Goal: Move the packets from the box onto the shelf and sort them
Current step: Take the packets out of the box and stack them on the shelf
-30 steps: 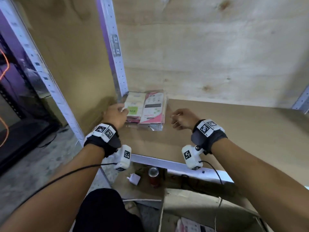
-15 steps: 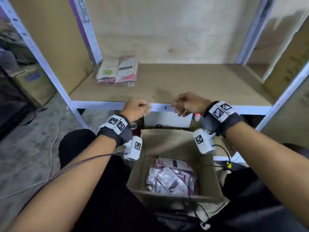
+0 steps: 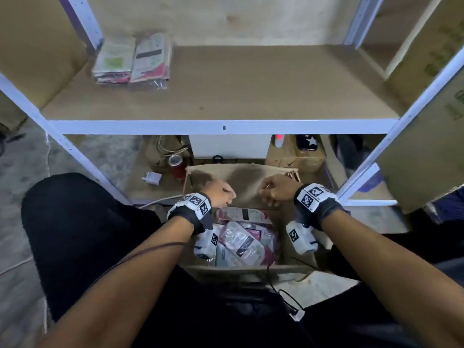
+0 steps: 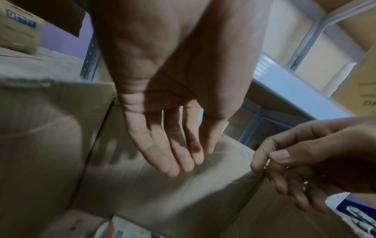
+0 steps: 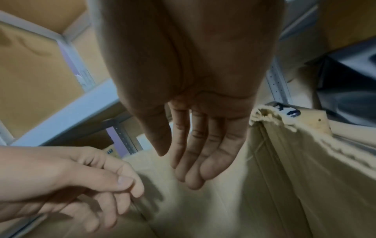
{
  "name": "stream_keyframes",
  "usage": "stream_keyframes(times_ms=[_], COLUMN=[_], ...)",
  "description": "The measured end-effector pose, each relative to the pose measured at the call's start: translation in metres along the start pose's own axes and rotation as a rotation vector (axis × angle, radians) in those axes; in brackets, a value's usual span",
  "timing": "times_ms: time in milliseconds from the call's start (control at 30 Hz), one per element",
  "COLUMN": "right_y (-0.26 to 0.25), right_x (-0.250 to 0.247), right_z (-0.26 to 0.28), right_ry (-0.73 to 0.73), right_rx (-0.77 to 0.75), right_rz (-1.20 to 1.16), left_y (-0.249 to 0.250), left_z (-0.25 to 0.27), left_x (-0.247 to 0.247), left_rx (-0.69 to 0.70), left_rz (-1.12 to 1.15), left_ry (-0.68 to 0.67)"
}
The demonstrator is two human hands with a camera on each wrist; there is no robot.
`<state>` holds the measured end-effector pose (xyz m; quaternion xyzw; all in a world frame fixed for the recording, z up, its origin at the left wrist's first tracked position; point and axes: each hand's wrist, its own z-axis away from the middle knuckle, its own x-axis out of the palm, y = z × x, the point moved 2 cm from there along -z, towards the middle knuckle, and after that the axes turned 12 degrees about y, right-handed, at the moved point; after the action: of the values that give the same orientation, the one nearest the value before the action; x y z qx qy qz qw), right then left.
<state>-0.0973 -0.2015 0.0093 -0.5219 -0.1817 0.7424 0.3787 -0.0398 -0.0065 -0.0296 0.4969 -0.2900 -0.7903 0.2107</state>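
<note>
An open cardboard box (image 3: 241, 182) sits on the floor between my knees, holding several pink and white plastic packets (image 3: 242, 243). Two stacks of packets (image 3: 133, 61) lie side by side at the back left of the wooden shelf (image 3: 251, 96). My left hand (image 3: 218, 193) hangs over the box's left side and my right hand (image 3: 272, 193) over its right. Both are empty, with relaxed, mostly straight fingers. The left wrist view shows the left hand's fingers (image 4: 177, 157) in front of the box's inner wall (image 4: 183, 193). In the right wrist view the right hand (image 5: 195, 161) points down into the box (image 5: 284, 177).
A white metal shelf rail (image 3: 223, 126) runs across just beyond the box. Under it stand a red can (image 3: 177, 164), a white charger plug (image 3: 153, 177), a white box (image 3: 229, 146) and a small brown carton (image 3: 298, 156). Cardboard panels close the shelf's left and right sides.
Both hands let go of the stacks on the shelf, drew back past the rail and dropped down over the box. My head tilted down, bringing the box into view.
</note>
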Motion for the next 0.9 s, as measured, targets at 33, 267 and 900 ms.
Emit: stream_keyframes(times_ms=[33, 267, 900], right_y=[0.006, 0.038, 0.118], right_x=[0.007, 0.052, 0.153], right_z=[-0.006, -0.059, -0.105], right_ry=[-0.015, -0.114, -0.251], right_rx=[0.027, 0.100, 0.148], right_rz=[-0.007, 0.108, 0.545], left_y=[-0.004, -0.041, -0.093], left_z=[-0.005, -0.039, -0.061], left_x=[0.006, 0.045, 0.073], left_rx=[0.003, -0.149, -0.253], left_rz=[-0.034, -0.109, -0.341], left_ry=[-0.018, -0.106, -0.168])
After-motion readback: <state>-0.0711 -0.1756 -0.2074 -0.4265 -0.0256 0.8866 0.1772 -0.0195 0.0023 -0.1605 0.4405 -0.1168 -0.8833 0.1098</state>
